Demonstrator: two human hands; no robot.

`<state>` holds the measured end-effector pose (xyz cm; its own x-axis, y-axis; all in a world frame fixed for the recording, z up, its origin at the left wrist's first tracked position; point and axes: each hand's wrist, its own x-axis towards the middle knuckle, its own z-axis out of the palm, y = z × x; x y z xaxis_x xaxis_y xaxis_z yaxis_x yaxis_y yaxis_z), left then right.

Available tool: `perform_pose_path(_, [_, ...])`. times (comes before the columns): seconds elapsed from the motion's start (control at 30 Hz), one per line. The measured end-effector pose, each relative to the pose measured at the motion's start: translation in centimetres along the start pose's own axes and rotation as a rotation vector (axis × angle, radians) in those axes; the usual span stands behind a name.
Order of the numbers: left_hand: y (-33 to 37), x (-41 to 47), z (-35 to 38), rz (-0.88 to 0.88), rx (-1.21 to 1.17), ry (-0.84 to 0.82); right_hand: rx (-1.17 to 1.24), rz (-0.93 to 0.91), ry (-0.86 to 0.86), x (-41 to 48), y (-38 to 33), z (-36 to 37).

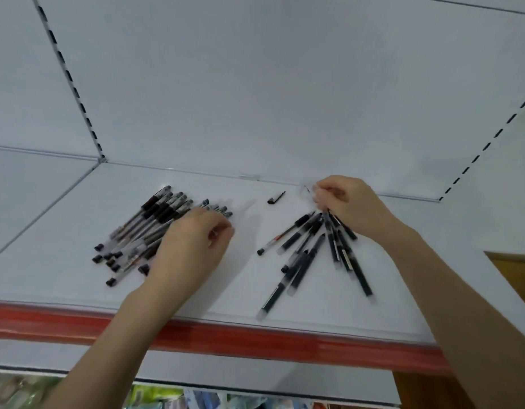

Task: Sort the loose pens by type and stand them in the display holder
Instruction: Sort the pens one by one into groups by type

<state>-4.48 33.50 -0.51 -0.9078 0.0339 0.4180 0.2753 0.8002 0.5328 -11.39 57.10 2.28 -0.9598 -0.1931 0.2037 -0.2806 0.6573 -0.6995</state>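
A glossy red strip (255,340) edges the smooth white shelf (243,276) at six o'clock. At nine o'clock the left hand (193,246) lies over a pile of slim clear-barrelled pens (143,228) with black caps, fingers curled; whether they grip one cannot be told. At three o'clock the right hand (349,205) clenches the gathered ends of a fan of dark matte pens (296,235). A loose black cap (276,198) lies at twelve o'clock.
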Motion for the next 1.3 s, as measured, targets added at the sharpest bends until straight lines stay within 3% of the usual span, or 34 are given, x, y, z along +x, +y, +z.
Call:
perform_pose_path(0.13, [4.0, -0.6, 2.0, 0.051, -0.107, -0.306, 0.031, 0.053, 0.063, -2.2, 0.8, -1.5])
perform_pose_path(0.23, [5.4, -0.8, 2.9, 0.048, 0.031, -0.524, 0.032, 0.091, 0.109, -3.8, 1.7, -2.5])
perform_pose_path(0.33, [5.8, -0.6, 3.4, 0.063, 0.126, -0.586, 0.065, 0.132, 0.141, -4.9, 2.6, -3.1])
perform_pose_path(0.47, [5.9, -0.5, 3.3, 0.034, 0.069, -0.62, 0.052, 0.137, 0.123, -5.6, 3.1, -3.2])
perform_pose_path(0.7, [5.3, -0.9, 3.2, 0.045, 0.029, -0.571, 0.106, 0.118, 0.106, -5.1, 2.3, -2.2])
perform_pose_path(0.9, [3.8, 0.0, 1.8, -0.122, -0.242, -0.351, 0.219, 0.114, 0.094, -4.3, 0.9, -1.9])
perform_pose_path(1.07, [3.9, 0.4, 0.3, -0.072, -0.393, -0.22, 0.327, 0.038, 0.01, -3.9, -1.3, -2.4])
perform_pose_path(1.3, [4.3, 0.2, -0.8, -0.022, -0.406, -0.192, 0.333, -0.066, -0.072, -3.5, -3.6, -3.1])
